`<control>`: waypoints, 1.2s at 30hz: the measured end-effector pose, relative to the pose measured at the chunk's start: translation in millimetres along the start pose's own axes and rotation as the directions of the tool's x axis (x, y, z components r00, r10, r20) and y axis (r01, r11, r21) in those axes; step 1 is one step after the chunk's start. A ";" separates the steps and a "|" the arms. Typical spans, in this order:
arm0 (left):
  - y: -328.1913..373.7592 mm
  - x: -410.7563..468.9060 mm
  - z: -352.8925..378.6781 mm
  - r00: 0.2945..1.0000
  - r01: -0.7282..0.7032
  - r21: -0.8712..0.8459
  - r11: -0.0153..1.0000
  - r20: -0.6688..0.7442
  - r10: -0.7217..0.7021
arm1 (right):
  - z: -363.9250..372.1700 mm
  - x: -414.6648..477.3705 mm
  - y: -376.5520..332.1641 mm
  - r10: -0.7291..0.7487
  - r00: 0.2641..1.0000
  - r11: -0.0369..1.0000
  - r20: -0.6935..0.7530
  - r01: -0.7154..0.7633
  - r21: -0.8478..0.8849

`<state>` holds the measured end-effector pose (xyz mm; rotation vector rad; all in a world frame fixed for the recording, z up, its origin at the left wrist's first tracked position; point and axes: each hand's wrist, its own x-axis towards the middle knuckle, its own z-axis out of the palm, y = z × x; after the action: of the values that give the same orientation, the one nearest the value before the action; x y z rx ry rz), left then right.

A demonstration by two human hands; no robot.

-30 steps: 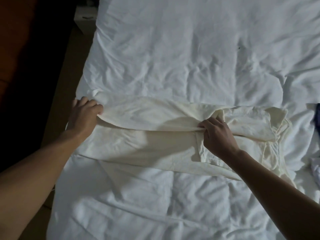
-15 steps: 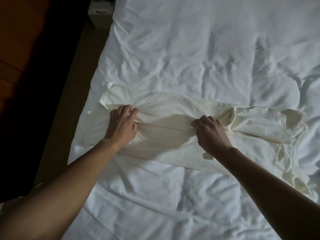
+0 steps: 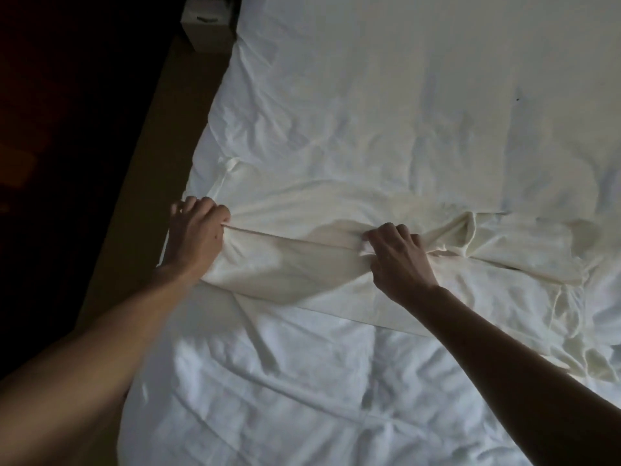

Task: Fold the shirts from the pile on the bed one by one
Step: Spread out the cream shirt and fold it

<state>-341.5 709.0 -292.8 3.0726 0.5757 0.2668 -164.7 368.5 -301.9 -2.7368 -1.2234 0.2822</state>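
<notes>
A cream shirt [image 3: 295,267] lies stretched sideways across the white bed [image 3: 369,95], its far half folded over toward me along a long crease. My left hand [image 3: 193,237] pinches the crease at the shirt's left end, close to the bed's left edge. My right hand [image 3: 398,260] grips the same crease near the middle of the shirt. The collar end with a loose sleeve [image 3: 524,250] is bunched to the right of my right hand. The pile of shirts is out of view.
The bed's left edge [image 3: 201,136] runs diagonally beside a brown floor strip [image 3: 141,196]. A small pale box [image 3: 208,28] stands on the floor at the top left. The white duvet is wrinkled all around the shirt.
My left hand has slid back left along the crease to the shirt's end after moving inward half a second ago. My right hand stays on the fold. The view has shifted left.
</notes>
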 end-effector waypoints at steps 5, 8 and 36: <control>2.8 -6.1 5.8 0.986 0.011 0.069 0.998 0.167 -0.022 | 7.9 -6.3 0.8 0.044 0.999 0.999 -0.017 -0.043 0.023; 30.8 -6.7 6.3 0.979 -0.055 -0.031 0.998 0.194 0.060 | 9.6 -8.1 -0.9 0.024 0.999 1.000 -0.029 -0.024 0.000; 317.8 28.6 10.8 0.981 0.041 -0.606 0.794 0.174 0.081 | -31.3 -82.4 133.9 0.511 0.835 0.854 -0.204 -0.465 0.233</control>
<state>-199.3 423.1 -287.4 2.4353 0.3528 0.1177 -114.7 216.8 -287.8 -2.7713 -0.3925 0.0653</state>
